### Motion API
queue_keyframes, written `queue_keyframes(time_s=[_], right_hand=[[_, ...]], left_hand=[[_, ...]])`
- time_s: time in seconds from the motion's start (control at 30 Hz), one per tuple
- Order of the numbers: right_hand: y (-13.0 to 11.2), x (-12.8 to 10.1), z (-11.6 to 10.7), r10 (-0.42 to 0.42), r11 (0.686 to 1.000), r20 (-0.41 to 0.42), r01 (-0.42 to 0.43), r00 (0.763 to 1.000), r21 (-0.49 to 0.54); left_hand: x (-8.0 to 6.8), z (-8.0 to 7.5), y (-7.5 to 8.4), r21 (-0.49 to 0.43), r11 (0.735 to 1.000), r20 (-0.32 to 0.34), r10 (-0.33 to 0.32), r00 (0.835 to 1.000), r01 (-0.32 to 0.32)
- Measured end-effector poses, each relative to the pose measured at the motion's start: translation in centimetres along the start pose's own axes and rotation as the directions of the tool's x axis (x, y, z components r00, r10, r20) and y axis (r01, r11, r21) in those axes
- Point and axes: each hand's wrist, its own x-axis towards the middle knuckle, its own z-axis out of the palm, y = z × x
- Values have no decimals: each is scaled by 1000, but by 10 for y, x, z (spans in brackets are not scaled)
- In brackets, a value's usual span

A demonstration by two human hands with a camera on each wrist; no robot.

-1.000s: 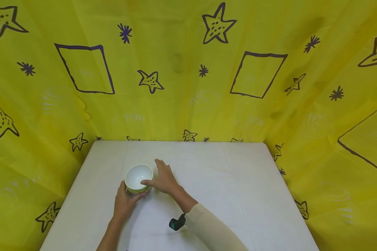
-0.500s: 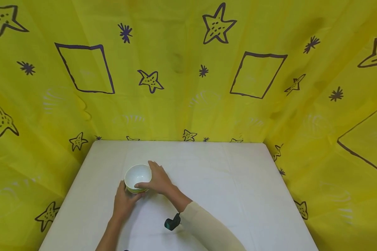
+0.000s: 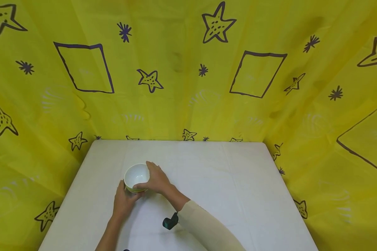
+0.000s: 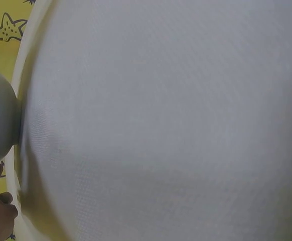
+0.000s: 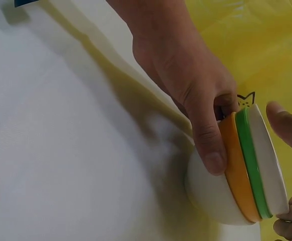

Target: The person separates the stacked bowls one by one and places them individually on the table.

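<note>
Left hand (image 3: pixel 123 201): nearest the viewer; its grip curled against the near wall of the bowl, thumb on the banded side.
Right hand (image 3: pixel 156 179): its grip was pinching the far-right rim, thumb over the lip and fingers (image 5: pixel 204 131) down the outer wall.
Small white ceramic bowl with orange and green bands (image 3: pixel 136 177): stood upright on the left-centre of the tabletop, apparently empty; judged light, rigid, smooth-glazed, so slippery and breakable; best held at the rim or cupped on opposite walls.
White cloth-covered tabletop (image 3: pixel 226 181): broad bare area lay to the right and beyond; the left edge ran near the bowl.
Yellow star-printed curtain (image 3: pixel 182 83): enclosed the far and side edges, limiting outward reach.
</note>
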Motion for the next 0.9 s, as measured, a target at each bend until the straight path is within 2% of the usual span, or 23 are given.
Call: queue_keyframes(time_s=[0.27,0.9], right_hand=[[-2,2,-1,22,999,18,-21,1000,-24],[2,8,3,-19,995,15,20,1000,-96]], left_hand=[[-1,1,-1,-24,1000,-1,-6,1000,6],[1,-1,0,2,1000,43,-26,999,26]])
